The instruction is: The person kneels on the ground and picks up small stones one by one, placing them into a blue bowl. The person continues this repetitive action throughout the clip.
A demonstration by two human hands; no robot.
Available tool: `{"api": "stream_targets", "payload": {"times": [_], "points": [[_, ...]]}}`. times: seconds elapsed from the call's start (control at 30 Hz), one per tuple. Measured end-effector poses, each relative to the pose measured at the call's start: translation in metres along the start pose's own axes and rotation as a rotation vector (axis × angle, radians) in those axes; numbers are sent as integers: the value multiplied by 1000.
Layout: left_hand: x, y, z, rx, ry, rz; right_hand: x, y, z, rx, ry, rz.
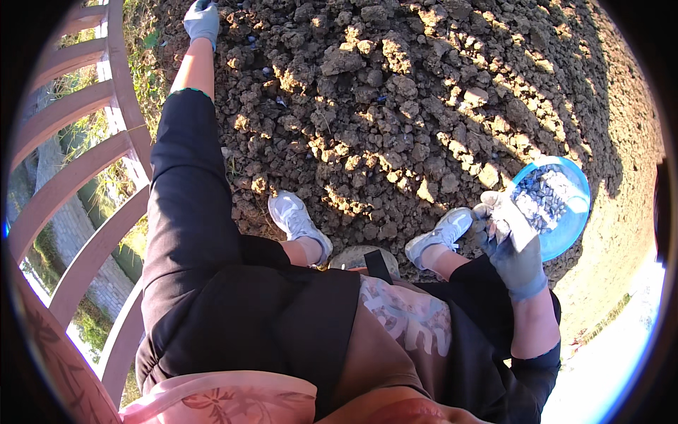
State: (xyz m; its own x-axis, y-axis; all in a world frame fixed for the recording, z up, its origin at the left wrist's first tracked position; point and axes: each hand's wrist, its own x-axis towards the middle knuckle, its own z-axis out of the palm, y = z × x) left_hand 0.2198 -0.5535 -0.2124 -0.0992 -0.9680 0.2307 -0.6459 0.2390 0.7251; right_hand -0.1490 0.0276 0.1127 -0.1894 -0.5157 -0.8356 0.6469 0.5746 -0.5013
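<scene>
My left hand (pixel 202 22), in a grey-white work glove, reaches far out to the upper left over clumpy brown soil (pixel 339 111). Its fingertips point down and lie at the picture's edge, so whatever they hold is hidden. On the other side, my right hand (pixel 508 246) wears a soiled glove of the same kind. Its fingers are curled upward beside a blue plastic basin (pixel 569 241), overlapping its near-left rim. Small pale and purplish pieces, probably garlic cloves (pixel 543 196), fill part of the basin. Whether any lie in my right palm is unclear.
A curved-looking pinkish railing (pixel 124 69) runs along the left, with weeds (pixel 140 58) at its foot. My white sneakers (pixel 296 217) stand on the soil, on either side of a round, pale object (pixel 352 257). A few small pale bits (pixel 267 70) lie among the clods.
</scene>
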Motion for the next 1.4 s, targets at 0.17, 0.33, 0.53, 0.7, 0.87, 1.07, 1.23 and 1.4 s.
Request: {"api": "stream_targets", "payload": {"times": [0.17,0.33,0.53,0.7,0.87,1.07,1.23,1.4], "points": [[-86,47,-34,-21,176,-104,-18,2,-4,125,-129,59],[-193,223,-28,-157,-293,84,-22,4,-16,161,-298,-75],[-317,423,-40,-924,-776,-61,-28,7,-26,219,-560,-166],[-383,493,-85,-543,-588,637,-19,17,-29,219,-647,-293],[-405,497,-90,-208,-493,791,-35,30,-17,285,-426,-221],[-425,493,-109,-698,-427,294,-56,33,7,268,-262,-186],[-422,509,-135,-921,-641,-26,-73,33,0,14,-322,-241],[-425,506,-140,-1034,-677,-47,-61,35,6,109,-503,-166]]}}
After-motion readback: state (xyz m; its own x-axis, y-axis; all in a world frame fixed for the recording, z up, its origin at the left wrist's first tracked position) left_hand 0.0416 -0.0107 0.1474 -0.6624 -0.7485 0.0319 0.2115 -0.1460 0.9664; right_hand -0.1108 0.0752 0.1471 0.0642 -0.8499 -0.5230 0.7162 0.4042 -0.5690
